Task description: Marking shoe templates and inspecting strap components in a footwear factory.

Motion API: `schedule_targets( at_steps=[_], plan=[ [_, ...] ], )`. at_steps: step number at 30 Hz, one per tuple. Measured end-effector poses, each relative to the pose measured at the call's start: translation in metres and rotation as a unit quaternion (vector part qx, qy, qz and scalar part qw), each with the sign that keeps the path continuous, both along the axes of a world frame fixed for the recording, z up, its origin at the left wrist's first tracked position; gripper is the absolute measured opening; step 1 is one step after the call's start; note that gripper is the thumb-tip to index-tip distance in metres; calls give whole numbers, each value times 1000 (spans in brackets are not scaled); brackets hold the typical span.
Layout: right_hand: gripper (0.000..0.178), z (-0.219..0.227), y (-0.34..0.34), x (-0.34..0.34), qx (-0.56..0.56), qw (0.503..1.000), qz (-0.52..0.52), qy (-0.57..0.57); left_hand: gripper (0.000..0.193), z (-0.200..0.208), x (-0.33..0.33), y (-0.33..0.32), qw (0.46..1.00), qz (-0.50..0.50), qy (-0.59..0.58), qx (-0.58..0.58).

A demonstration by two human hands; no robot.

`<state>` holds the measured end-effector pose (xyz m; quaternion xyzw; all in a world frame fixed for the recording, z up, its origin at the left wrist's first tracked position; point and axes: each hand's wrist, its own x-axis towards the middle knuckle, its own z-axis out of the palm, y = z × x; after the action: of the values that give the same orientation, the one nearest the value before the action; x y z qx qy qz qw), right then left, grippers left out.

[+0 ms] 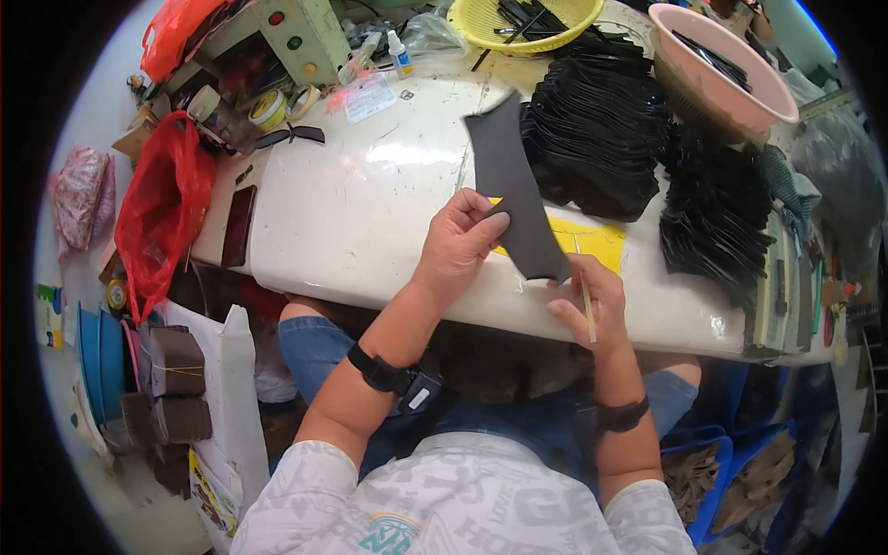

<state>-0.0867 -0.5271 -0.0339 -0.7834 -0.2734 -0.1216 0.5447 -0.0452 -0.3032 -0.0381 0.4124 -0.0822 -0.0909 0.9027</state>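
Observation:
My left hand (462,236) is closed on a dark grey, curved, flat piece (511,166) that looks like leather, thumb on top, just above the table's front edge. A thin pale stick (586,301) is held between the fingers of my right hand (599,301), whose fingertips are at the lower end of the grey piece. Whether they touch it I cannot tell. Beneath the piece, a yellow sheet (597,243) lies on the white table (370,194). Beyond it stands a large stack of glossy black pieces (597,129), with a second black stack (712,213) to its right.
A yellow basket (532,42) and a pink basin (712,69) stand at the back, both holding dark strips. To the left are a red plastic bag (162,213), a phone (239,225), a small bottle (399,54) and a machine box (291,42). Blue crates (712,481) sit low at right.

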Motion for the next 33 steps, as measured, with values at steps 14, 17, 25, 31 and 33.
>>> schedule_targets(
  at_steps=[14, 17, 25, 31, 33],
  plan=[
    [11, -15, -11, 4, 428, 872, -42, 233, 31, 1, -61, 2, 951, -30, 10, 307],
    [16, -14, -15, 3, 436, 855, 3, 282, 25, -7, -33, 37, 919, 152, -111, 348],
    [20, 2, -15, -1, 226, 900, 50, 370, 33, 49, -14, 23, 933, -122, -25, 338],
    [17, 8, -4, 1, 183, 925, 35, 331, 16, 23, -19, -6, 928, -70, 3, 367],
    [16, 6, -4, 2, 188, 920, 26, 343, 18, 16, -19, -9, 939, -42, 19, 340]
  ],
)
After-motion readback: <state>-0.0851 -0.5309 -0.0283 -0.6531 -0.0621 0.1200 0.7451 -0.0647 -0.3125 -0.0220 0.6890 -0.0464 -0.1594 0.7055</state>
